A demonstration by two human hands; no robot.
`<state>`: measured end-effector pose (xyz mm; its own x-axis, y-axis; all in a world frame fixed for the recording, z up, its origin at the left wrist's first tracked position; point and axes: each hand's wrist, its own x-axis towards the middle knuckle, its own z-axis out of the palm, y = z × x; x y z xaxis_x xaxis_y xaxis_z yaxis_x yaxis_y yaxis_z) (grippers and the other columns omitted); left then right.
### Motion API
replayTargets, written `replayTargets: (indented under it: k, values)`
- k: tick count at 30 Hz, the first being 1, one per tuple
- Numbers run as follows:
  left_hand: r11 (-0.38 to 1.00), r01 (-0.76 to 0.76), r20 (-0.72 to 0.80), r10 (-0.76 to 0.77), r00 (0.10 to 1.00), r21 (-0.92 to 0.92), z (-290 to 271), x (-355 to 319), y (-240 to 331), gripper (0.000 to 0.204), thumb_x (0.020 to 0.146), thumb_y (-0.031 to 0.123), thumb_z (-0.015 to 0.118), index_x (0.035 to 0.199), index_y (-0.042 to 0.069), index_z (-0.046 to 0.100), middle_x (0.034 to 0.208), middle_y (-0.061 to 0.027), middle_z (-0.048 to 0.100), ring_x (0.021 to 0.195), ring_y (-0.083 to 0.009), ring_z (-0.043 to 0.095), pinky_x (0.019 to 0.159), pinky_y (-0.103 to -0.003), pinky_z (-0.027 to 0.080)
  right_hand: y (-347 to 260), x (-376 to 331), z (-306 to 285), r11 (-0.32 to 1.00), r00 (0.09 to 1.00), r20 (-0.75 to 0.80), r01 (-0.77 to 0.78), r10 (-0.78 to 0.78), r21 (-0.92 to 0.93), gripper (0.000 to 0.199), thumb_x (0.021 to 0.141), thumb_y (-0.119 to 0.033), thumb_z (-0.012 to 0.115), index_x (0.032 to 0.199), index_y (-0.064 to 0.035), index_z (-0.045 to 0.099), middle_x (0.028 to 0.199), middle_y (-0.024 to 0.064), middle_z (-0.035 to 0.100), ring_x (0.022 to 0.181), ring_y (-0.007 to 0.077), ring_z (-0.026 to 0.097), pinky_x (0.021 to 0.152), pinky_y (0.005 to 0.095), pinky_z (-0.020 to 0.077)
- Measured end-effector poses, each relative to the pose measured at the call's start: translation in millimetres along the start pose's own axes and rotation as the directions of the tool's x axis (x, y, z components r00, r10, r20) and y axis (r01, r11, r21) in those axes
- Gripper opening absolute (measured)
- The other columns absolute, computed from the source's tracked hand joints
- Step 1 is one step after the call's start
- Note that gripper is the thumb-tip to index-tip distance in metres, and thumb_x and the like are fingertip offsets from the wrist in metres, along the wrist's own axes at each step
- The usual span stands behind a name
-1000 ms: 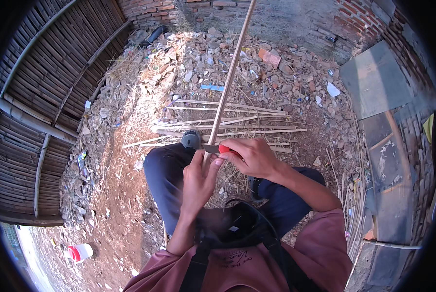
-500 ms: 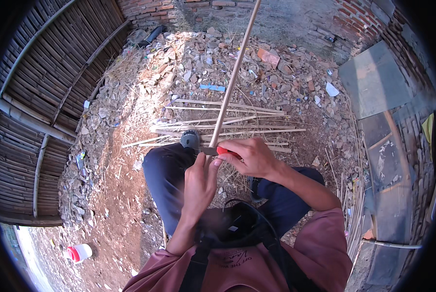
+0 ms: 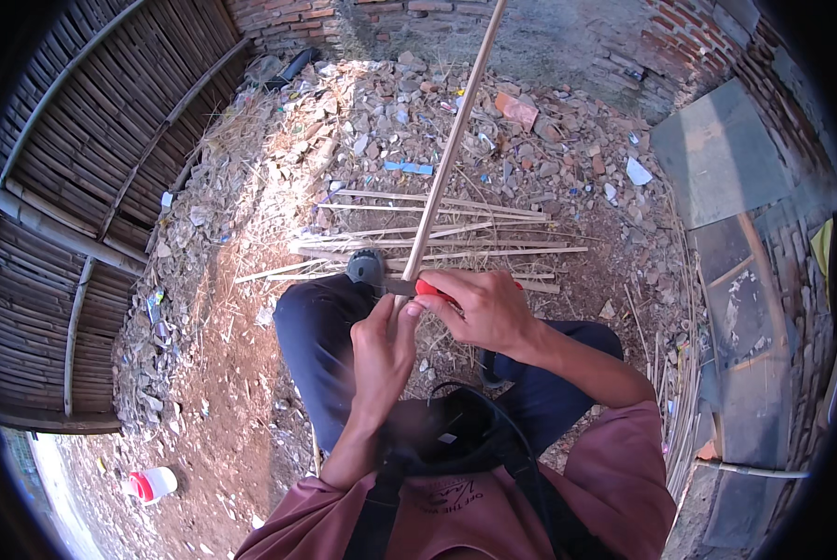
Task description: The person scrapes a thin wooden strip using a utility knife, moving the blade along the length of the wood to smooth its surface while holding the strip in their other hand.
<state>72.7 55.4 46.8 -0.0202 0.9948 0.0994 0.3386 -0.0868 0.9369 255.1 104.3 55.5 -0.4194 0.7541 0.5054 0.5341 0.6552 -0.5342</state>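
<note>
While a red-handled knife (image 3: 423, 288) rests its blade across a long pale stick (image 3: 447, 163), a worker's left hand (image 3: 381, 345) closes around the stick's lower end and the right hand (image 3: 486, 306) curls tightly about the handle. From the hands, near the centre, the stick points toward one o'clock, above more thin strips (image 3: 512, 253) lying on the ground (image 3: 222, 401) at twelve o'clock. The stick looks light and fairly stiff, likely dry rather than slippery, though its slender length could whip or split; a firm hold low down, clear of the blade, would suit best.
</note>
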Motion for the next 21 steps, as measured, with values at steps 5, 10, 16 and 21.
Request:
replayTargets:
  k: [5,10,16,21]
  values:
    - [1.000,-0.026,-0.048,0.025,0.999,-0.016,7,3,-9,0.023,0.108,0.017,0.065,0.102,-0.004,0.068,0.067,-0.0027,0.056,0.064,-0.0055,0.043,0.055,-0.029,0.037,-3,-2,1,0.999,0.999,0.029,-0.041,0.042,-0.033,0.026,0.102,-0.030,0.070,0.115,-0.0076,0.071,0.084,0.0103,0.076,0.068,0.0307,0.075,0.057,0.0417,0.0575]
    - [1.000,0.009,-0.026,-0.010,1.000,-0.013,6,5,-7,0.026,0.109,0.020,0.064,0.106,-0.005,0.070,0.073,0.0005,0.058,0.070,-0.0051,0.044,0.060,-0.029,0.039,-1,-6,5,0.993,0.998,0.008,-0.053,0.054,-0.105,0.026,0.102,-0.031,0.069,0.115,-0.0081,0.071,0.082,0.0107,0.076,0.066,0.0309,0.074,0.055,0.0420,0.0567]
    - [0.997,-0.051,-0.039,0.053,0.998,0.055,4,9,-9,0.030,0.108,0.023,0.067,0.097,-0.005,0.070,0.066,0.0002,0.051,0.066,-0.0050,0.040,0.056,-0.030,0.036,-2,-7,6,0.988,0.999,-0.012,-0.049,0.048,-0.144,0.025,0.103,-0.031,0.067,0.113,-0.0086,0.070,0.080,0.0108,0.075,0.065,0.0306,0.074,0.054,0.0423,0.0562]
    - [0.999,-0.005,-0.067,0.008,0.998,0.043,6,10,-11,0.034,0.106,0.025,0.070,0.089,-0.004,0.066,0.061,0.0018,0.045,0.062,-0.0051,0.035,0.053,-0.032,0.030,-3,-4,4,0.979,0.999,-0.015,-0.039,0.037,-0.201,0.023,0.104,-0.031,0.066,0.111,-0.0091,0.070,0.077,0.0102,0.073,0.063,0.0290,0.073,0.053,0.0417,0.0557]
